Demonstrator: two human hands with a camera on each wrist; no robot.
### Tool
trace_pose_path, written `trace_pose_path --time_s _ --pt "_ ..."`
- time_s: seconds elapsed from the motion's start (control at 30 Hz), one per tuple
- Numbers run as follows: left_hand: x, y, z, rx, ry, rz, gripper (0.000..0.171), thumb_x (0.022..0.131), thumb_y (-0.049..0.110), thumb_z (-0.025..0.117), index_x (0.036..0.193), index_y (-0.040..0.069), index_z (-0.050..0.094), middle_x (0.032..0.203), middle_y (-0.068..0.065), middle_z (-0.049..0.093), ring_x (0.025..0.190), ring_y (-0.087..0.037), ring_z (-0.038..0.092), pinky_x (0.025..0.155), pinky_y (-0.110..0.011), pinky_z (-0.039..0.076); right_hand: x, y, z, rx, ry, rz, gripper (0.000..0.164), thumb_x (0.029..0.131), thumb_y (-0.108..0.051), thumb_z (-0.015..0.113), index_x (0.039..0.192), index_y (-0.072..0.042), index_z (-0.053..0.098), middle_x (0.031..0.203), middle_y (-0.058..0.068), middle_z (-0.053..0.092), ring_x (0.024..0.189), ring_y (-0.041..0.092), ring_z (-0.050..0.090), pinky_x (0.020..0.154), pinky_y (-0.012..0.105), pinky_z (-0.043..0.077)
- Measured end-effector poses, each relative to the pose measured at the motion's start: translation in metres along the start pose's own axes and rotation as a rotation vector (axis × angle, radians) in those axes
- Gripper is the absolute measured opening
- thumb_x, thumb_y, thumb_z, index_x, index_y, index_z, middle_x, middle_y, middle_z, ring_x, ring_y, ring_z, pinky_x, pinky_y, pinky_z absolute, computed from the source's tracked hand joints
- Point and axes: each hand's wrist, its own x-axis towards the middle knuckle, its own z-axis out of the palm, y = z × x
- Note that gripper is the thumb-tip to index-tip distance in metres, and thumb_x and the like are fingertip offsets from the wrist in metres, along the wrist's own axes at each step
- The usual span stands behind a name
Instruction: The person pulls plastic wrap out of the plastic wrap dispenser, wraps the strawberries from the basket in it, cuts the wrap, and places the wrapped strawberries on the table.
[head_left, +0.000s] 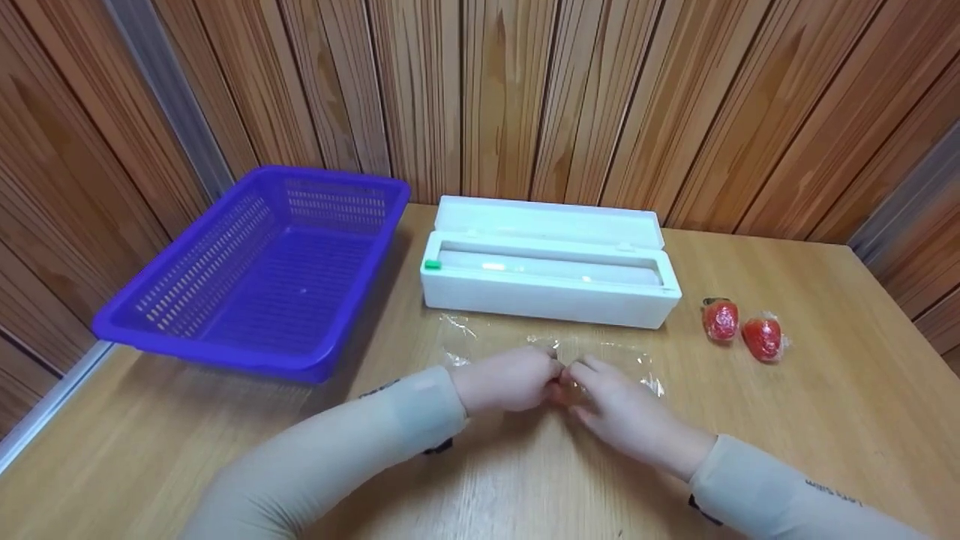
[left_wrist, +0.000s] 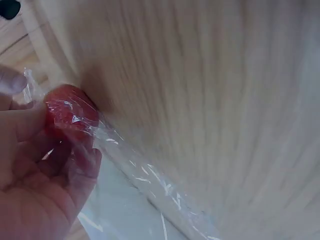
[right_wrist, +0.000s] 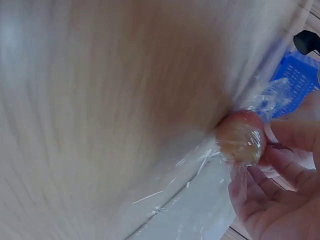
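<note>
Both hands meet over the table in front of the white box. Between them is a small round red fruit [left_wrist: 72, 112] partly covered in clear plastic wrap [left_wrist: 165, 192]; the right wrist view shows a paler, yellowish side. My left hand [head_left: 510, 381] grips the fruit and film from the left, thumb near its top and fingers curled beneath. From the other side my right hand [head_left: 626, 412] pinches the film against the fruit [right_wrist: 241, 137]. Crinkled film spreads out beyond the hands toward the box. The fingers mostly hide the fruit in the head view.
A long white wrap dispenser box [head_left: 551, 304] stands behind the hands, lid raised, a green slider at its left end. Left of it sits a purple plastic basket [head_left: 349, 330]. Two film-wrapped red fruits, one [head_left: 721, 321] beside another [head_left: 763, 337], lie at right. Wood panelling [head_left: 495, 97] backs the table.
</note>
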Motion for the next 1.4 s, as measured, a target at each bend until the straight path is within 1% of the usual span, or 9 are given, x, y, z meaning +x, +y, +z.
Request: trace_pose_path --time_s 0.13,0.27,0.53,0.63,0.77,0.9,1.03,1.23,1.4 --pt "0.007 -0.008 0.001 -0.045 -0.020 -0.036 0.017 0.088 0.018 0.049 0.094 0.012 0.064 0.086 -0.001 0.057 0.078 -0.010 0.050 0.072 -0.018 0.043 0.006 0.007 0.004 -0.032 0.012 0.008 0.034 0.070 -0.011 0.070 0.100 -0.014 0.056 0.095 -0.003 0.054 0.088 0.010 0.054 0.078 0.029 0.049" --pt "0.012 -0.011 0.001 -0.042 -0.002 -0.091 0.020 0.091 0.020 0.045 0.098 0.012 0.061 0.088 0.000 0.057 0.082 -0.011 0.052 0.078 -0.021 0.045 0.011 0.013 0.007 -0.042 -0.006 0.052 0.040 0.069 -0.013 0.072 0.105 -0.012 0.055 0.097 -0.001 0.057 0.093 0.014 0.055 0.082 0.033 0.048" --pt "0.004 0.000 0.002 0.194 0.102 -0.124 0.033 0.087 0.039 0.047 0.105 0.014 0.058 0.099 0.001 0.058 0.096 -0.015 0.053 0.091 -0.030 0.042 0.017 0.016 0.006 -0.041 -0.061 0.155 0.035 0.076 -0.018 0.066 0.109 -0.011 0.056 0.099 0.000 0.060 0.097 0.016 0.056 0.086 0.036 0.047" --pt "0.000 0.002 0.002 0.248 0.124 -0.134 0.040 0.082 0.044 0.054 0.109 0.014 0.056 0.102 0.001 0.058 0.098 -0.016 0.054 0.091 -0.033 0.042 0.014 0.013 0.004 -0.080 -0.024 0.142 0.038 0.075 -0.019 0.067 0.111 -0.011 0.055 0.103 0.001 0.059 0.101 0.017 0.054 0.088 0.037 0.046" --pt "-0.002 0.002 0.002 0.275 0.118 -0.161 0.038 0.080 0.037 0.058 0.110 0.014 0.057 0.104 0.000 0.058 0.099 -0.017 0.054 0.090 -0.035 0.044 0.010 0.005 0.002 -0.149 0.064 0.059 0.035 0.074 -0.015 0.067 0.107 -0.012 0.058 0.102 0.000 0.059 0.099 0.016 0.054 0.087 0.035 0.046" --pt "-0.001 -0.001 0.004 0.261 0.098 -0.186 0.028 0.084 0.027 0.053 0.109 0.014 0.058 0.106 -0.001 0.059 0.100 -0.019 0.054 0.090 -0.038 0.043 0.008 -0.004 0.004 -0.200 0.077 -0.018 0.032 0.075 -0.014 0.067 0.106 -0.011 0.059 0.103 0.000 0.059 0.099 0.017 0.055 0.087 0.035 0.046" --pt "0.003 -0.005 0.005 0.197 0.089 -0.205 0.023 0.087 0.025 0.049 0.105 0.015 0.060 0.101 -0.001 0.062 0.096 -0.019 0.057 0.088 -0.037 0.044 0.014 -0.003 0.005 -0.194 0.027 0.019 0.035 0.074 -0.012 0.067 0.108 -0.008 0.057 0.105 0.004 0.058 0.101 0.019 0.054 0.089 0.037 0.045" --pt "0.007 -0.009 0.001 0.154 0.078 -0.232 0.022 0.089 0.024 0.046 0.099 0.012 0.060 0.095 -0.003 0.063 0.090 -0.020 0.059 0.084 -0.035 0.046 0.031 0.012 0.006 -0.165 0.042 0.000 0.022 0.073 -0.005 0.064 0.094 -0.004 0.057 0.086 0.004 0.057 0.085 0.020 0.055 0.078 0.036 0.047" --pt "0.010 -0.011 0.002 0.169 0.019 -0.292 0.030 0.090 0.022 0.043 0.115 0.010 0.053 0.111 -0.005 0.059 0.107 -0.021 0.054 0.096 -0.037 0.040 0.046 0.021 0.002 -0.110 -0.045 0.111 0.019 0.077 -0.008 0.062 0.095 -0.005 0.059 0.085 0.004 0.055 0.083 0.019 0.052 0.078 0.037 0.046"
